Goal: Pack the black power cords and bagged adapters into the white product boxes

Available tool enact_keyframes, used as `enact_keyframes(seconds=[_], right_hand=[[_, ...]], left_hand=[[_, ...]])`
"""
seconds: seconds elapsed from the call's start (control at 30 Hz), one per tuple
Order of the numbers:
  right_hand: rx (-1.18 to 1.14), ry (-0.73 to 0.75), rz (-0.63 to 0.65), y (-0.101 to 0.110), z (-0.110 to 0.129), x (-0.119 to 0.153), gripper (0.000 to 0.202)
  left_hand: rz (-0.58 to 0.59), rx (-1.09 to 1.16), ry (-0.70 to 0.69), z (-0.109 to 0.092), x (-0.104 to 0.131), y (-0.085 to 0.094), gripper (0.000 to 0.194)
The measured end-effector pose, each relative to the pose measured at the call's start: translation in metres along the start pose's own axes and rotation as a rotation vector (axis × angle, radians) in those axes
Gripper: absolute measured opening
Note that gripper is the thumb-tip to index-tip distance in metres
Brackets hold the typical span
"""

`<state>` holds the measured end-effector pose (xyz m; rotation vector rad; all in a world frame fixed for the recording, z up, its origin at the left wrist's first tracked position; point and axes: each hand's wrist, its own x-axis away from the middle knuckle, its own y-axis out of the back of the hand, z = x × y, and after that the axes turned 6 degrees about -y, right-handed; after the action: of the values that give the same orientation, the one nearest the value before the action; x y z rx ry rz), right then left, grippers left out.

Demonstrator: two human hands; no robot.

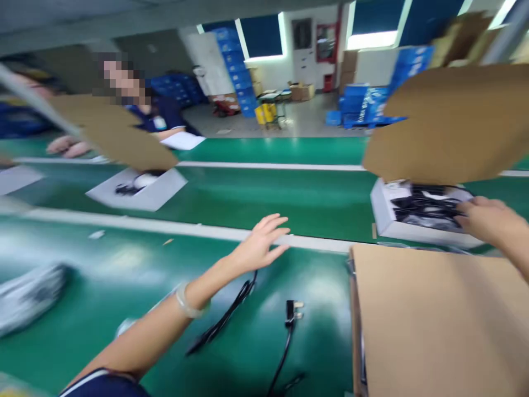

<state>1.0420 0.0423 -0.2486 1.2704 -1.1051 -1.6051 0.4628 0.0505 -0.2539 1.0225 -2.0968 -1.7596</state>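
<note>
My left hand (261,242) is stretched out with fingers apart over the green table near the pale rail, holding nothing. Beneath its wrist lies a bundled black cable (227,318), and to the right of that a black power plug (290,313) with its cord. At the right, my right hand (481,218) reaches to the right end of an open white box (388,212), its fingertips at the black cables (438,207) inside. The blur hides whether it grips anything. The brown lid (450,127) of this box stands raised.
A large brown cardboard box (438,320) fills the lower right. Another open white box (165,193) sits at the left on the belt. Plastic-wrapped items (33,295) lie at the far left. A person (165,116) holding white paper stands across the line.
</note>
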Motion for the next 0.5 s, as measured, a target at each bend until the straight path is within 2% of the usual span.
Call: enact_keyframes(seconds=[0.03,0.07,0.1,0.2,0.27,0.37,0.43,0.5], right_hand=[[0.020,0.131,-0.059,-0.003,0.023,0.003,0.060],[-0.016,0.281,-0.060,-0.006,0.051,0.009,0.067],[-0.097,0.412,0.027,-0.010,0.085,0.018,0.062],[-0.281,0.720,0.330,-0.016,0.204,0.060,0.033],[-0.280,0.940,0.426,-0.019,0.281,0.089,0.029],[-0.195,1.195,0.469,-0.030,0.374,0.114,0.029],[-0.132,1.278,0.442,-0.042,0.421,0.115,0.029],[-0.084,1.287,0.395,-0.057,0.461,0.110,0.034]], left_hand=[[-0.017,-0.048,0.108,0.013,0.033,0.011,0.037],[-0.034,-0.104,0.225,0.025,0.066,0.021,0.037],[-0.049,-0.161,0.344,0.035,0.100,0.031,0.039],[-0.065,-0.303,0.653,0.055,0.195,0.050,0.045],[-0.031,-0.364,0.803,0.061,0.247,0.056,0.051],[0.089,-0.320,0.947,0.063,0.301,0.054,0.066],[0.189,-0.185,0.991,0.063,0.320,0.046,0.076],[0.224,-0.083,1.002,0.061,0.326,0.036,0.078]])
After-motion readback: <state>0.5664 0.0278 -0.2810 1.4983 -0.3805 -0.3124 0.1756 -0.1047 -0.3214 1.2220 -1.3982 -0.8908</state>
